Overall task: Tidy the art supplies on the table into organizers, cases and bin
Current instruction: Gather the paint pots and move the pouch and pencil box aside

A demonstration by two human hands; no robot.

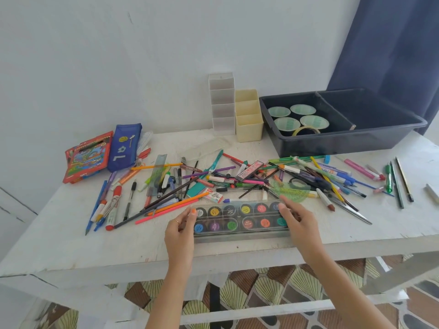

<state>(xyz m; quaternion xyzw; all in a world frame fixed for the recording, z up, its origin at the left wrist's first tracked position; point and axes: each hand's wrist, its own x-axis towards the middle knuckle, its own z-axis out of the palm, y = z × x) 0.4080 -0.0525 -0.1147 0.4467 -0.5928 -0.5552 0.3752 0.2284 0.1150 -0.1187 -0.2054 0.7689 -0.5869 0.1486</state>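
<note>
A clear paint case (240, 220) with several coloured paint pots lies near the table's front edge. My left hand (181, 227) grips its left end and my right hand (295, 222) grips its right end. Behind the case, a heap of pens, pencils and markers (237, 179) sprawls across the white table (71, 248). A green protractor (293, 192) lies just beyond my right hand. At the back stand a white tiered organizer (222, 103), a cream organizer (248, 117) and a dark bin (356, 138) holding several tape rolls.
A blue pencil pouch (123, 148) and a red coloured-pencil box (88, 157) lie at the back left. Loose pencils (401, 180) lie at the far right. A dark blue curtain (392, 43) hangs behind the bin. Patterned floor shows below the table.
</note>
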